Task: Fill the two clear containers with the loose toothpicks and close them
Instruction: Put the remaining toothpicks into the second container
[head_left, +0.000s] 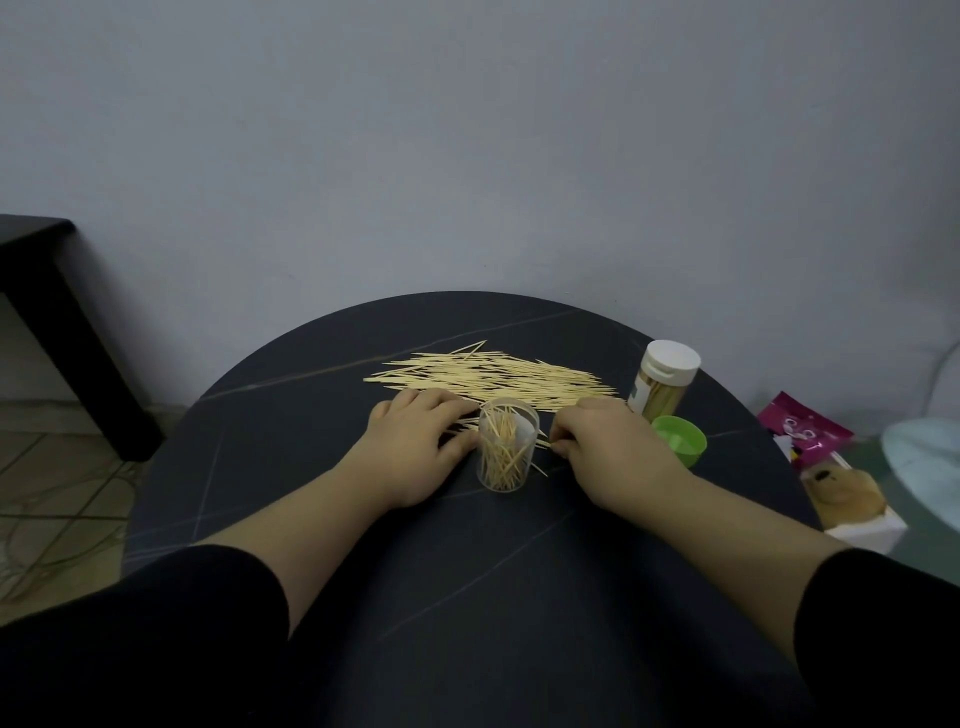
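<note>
Looking down from the head camera, the view took in a round dark table (322, 426) with thin pale veins, set against a plain grey wall (467, 130). A wide heap of loose toothpicks (493, 376) lay across the far half of the table, mostly pointing left to right.

Just nearer than the heap, an open clear container (508, 452) stood upright with no lid, partly filled with toothpicks leaning at odd angles. The left hand (415, 449) lay palm down on the table just left of it. Its fingers were straight and relaxed, reaching over the near edge of the heap, and its thumb was beside the container wall; I could not tell if it touched. The right hand (610, 454) rested just right of the container. Its fingers were curled, with thumb and fingertips drawn together on a few toothpicks at the heap's near edge.

A second clear container (665, 387) stood upright at the far right of the table, full of toothpicks and closed with a white lid. A green lid (683, 441) lay nearer, just beside it, partly hidden by the right hand.

Black sleeves (156, 623) covered both forearms. A pink packet (802, 428) and a white box (857, 514) lay off the table's right edge, and a dark piece of furniture (47, 312) stood at left.
</note>
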